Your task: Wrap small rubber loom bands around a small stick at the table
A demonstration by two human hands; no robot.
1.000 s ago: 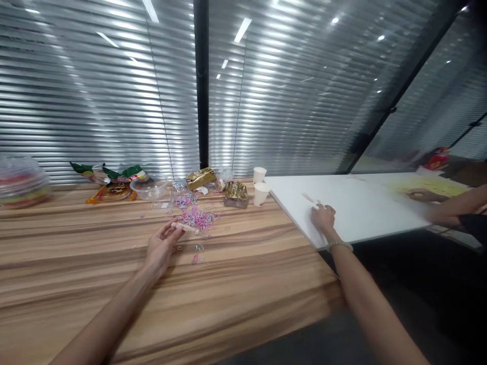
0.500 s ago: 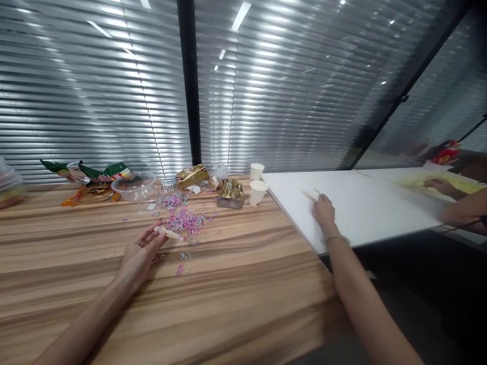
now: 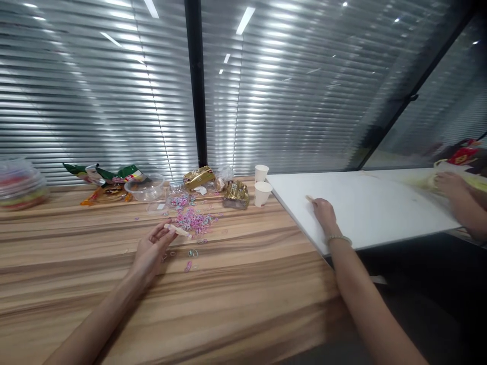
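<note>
Stick (image 3: 178,230) in our left hand (image 3: 149,251): we pinch it between thumb and fingertips, near the loops (image 3: 196,220) piled at its two o'clock on the wood table (image 3: 236,284). We cannot tell whether it touches them. Our right hand (image 3: 325,215) is over the white table (image 3: 380,208), its fingers drawn together on a pale piece (image 3: 309,198) that points toward ten o'clock; the hand hides the rest of it. Seen from our stick, a jar (image 3: 177,188) stands at twelve o'clock with loops about it, a clear bowl (image 3: 144,187) at eleven, and a few stray loops (image 3: 194,253) lie near five. From the pile, one gold pack (image 3: 199,177) sits at twelve, while another (image 3: 236,196) and two paper cups (image 3: 263,194) sit toward two. Snack bags (image 3: 108,175) are at our left hand's eleven, stacked tubs (image 3: 22,183) at its ten. Another person's hand (image 3: 451,185) is near our right hand's three o'clock, well apart.
</note>
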